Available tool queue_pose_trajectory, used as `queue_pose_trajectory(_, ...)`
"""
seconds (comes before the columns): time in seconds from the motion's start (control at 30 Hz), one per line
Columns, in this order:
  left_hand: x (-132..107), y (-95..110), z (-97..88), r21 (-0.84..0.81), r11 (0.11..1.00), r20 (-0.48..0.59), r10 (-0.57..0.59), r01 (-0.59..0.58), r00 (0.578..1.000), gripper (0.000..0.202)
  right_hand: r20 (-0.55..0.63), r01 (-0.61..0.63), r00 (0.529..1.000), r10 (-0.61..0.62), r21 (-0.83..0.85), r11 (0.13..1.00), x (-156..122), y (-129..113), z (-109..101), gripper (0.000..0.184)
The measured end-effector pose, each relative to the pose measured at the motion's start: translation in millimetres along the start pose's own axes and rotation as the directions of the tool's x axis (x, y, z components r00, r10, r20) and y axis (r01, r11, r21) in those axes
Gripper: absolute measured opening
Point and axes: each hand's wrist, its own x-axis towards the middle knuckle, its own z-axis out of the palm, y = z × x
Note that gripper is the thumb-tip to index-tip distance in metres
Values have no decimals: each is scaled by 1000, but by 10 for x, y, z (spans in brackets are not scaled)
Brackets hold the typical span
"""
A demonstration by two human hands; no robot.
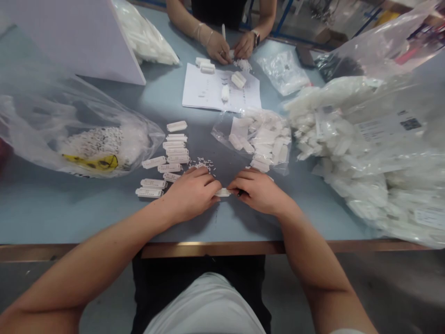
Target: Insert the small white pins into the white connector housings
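Note:
Between my hands, flat on the blue-grey table, lies a white slotted plastic piece (224,192). My left hand (193,191) has its fingers closed on the piece's left end. At the right end are the fingertips of my right hand (259,191), which is curled around a dark, pen-like tool (240,192); only its tip shows. A scatter of tiny white pegs (203,164) sits just beyond my left hand. Several similar white plastic pieces (175,152) are laid out in a loose column to the left. A clear bag of white pieces (266,137) lies beyond my right hand.
Large clear bags (375,144) crowd the right side. Another clear bag (93,144) with small parts stands left, near a white panel (104,41). Opposite, a co-worker's hands (225,48) work beside a printed sheet (194,90). The table edge (215,249) is close to my body.

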Motion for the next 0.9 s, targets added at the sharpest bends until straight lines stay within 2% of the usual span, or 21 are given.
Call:
queue_pose_trajectory(0.13,4,17,-12,21,1000,-3,19,-19,1000,17,15,-15,1000,15,-25,1000,-1,5,6,21)
queue_pose_trajectory(0.27,6,38,-21,54,998,-13,41,-40,999,16,28,-30,999,29,34,999,6,20,4,24)
queue_pose_trajectory(0.47,11,63,-37,148,986,-28,87,-82,996,17,43,-122,992,119,82,989,44,-24,-25,23)
queue_pose_trajectory(0.63,4,19,-10,112,992,-32,67,-63,997,18,9,-143,990,143,53,988,-1,1,-46,26)
queue_pose_trajectory(0.7,-1,5,-2,96,994,-29,55,-52,998,18,-41,-88,995,88,10,996,-36,27,-62,26)
queue_pose_trajectory(0.77,-6,0,2,93,995,-25,44,-41,999,18,-74,20,997,-23,-47,999,-62,43,-78,24)
queue_pose_trajectory(0.9,-7,1,3,89,995,-15,38,-36,999,18,-31,146,987,-156,-210,967,-78,25,-91,22)
